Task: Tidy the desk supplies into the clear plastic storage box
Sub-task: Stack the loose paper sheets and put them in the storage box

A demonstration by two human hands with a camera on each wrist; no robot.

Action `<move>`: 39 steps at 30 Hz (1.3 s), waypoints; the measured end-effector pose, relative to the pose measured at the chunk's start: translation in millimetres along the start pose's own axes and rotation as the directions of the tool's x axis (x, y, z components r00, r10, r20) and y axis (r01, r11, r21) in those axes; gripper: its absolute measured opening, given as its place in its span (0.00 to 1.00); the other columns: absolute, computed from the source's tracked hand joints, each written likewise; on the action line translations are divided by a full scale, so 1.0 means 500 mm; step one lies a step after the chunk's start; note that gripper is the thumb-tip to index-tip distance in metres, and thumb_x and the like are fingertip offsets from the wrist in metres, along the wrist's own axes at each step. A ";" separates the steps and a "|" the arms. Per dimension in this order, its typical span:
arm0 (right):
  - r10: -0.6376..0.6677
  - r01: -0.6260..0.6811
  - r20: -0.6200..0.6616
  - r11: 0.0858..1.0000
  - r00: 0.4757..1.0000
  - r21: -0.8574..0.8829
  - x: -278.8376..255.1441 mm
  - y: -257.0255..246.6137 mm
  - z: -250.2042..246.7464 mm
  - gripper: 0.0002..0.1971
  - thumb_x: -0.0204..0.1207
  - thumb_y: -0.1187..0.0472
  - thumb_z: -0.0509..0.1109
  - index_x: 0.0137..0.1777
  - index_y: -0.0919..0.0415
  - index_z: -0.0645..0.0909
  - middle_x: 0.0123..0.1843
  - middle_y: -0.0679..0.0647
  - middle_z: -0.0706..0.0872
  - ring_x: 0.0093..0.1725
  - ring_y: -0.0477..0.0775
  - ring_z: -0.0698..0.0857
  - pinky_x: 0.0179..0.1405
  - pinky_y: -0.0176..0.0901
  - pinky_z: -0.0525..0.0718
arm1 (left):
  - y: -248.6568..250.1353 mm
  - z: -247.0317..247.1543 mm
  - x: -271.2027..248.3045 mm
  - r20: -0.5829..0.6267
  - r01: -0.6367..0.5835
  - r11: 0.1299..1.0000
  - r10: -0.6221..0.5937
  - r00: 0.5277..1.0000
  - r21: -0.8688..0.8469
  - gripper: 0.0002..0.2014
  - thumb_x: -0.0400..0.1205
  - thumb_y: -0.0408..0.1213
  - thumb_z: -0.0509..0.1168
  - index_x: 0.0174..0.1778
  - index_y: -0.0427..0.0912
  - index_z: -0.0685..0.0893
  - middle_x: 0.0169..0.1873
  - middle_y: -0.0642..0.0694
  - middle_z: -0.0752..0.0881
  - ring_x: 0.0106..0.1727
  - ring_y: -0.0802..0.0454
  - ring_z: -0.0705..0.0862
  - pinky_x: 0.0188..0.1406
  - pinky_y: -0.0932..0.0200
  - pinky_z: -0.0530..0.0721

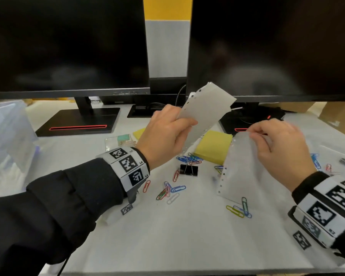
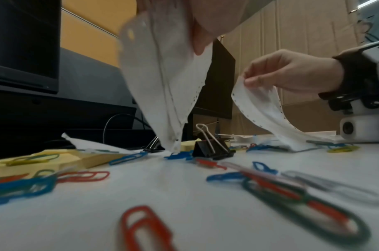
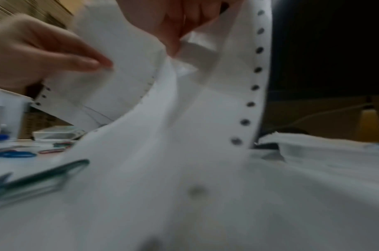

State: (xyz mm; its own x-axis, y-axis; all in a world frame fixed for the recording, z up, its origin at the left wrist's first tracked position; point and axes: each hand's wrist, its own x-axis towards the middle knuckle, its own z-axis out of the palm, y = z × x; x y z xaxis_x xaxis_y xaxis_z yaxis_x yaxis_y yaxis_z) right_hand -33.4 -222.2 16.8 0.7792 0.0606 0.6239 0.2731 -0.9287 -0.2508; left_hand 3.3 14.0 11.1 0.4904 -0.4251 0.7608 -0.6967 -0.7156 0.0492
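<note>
My left hand grips a white punched paper sheet and holds it upright above the desk; its lower corner touches the desk in the left wrist view. My right hand pinches the top edge of a second punched sheet, which curves down to the desk. Between them lie a yellow sticky-note pad, a black binder clip and several coloured paper clips. The clear plastic storage box stands at the far left.
Two dark monitors on black stands fill the back of the desk. A small clear case and another yellow pad lie behind my left hand. More paper clips lie near the front right.
</note>
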 end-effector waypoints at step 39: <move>0.531 -0.331 0.418 0.823 0.737 -0.461 0.045 0.030 0.032 0.17 0.80 0.59 0.61 0.67 0.63 0.75 0.62 0.62 0.81 0.59 0.62 0.81 0.53 0.48 0.77 | -0.024 -0.031 -0.007 0.034 -0.044 0.999 0.045 0.998 -0.026 0.13 0.78 0.28 0.57 0.51 0.34 0.86 0.50 0.35 0.86 0.47 0.46 0.84 0.46 0.71 0.77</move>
State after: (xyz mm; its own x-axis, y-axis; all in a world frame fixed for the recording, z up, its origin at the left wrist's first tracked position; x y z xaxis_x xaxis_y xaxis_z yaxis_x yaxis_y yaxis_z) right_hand -2.9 -229.1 15.2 0.9551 -0.2956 0.0179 -0.2937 -0.9532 -0.0715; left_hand 1.8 32.6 18.1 0.4764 -0.4757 0.7395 -0.7309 -0.6817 0.0323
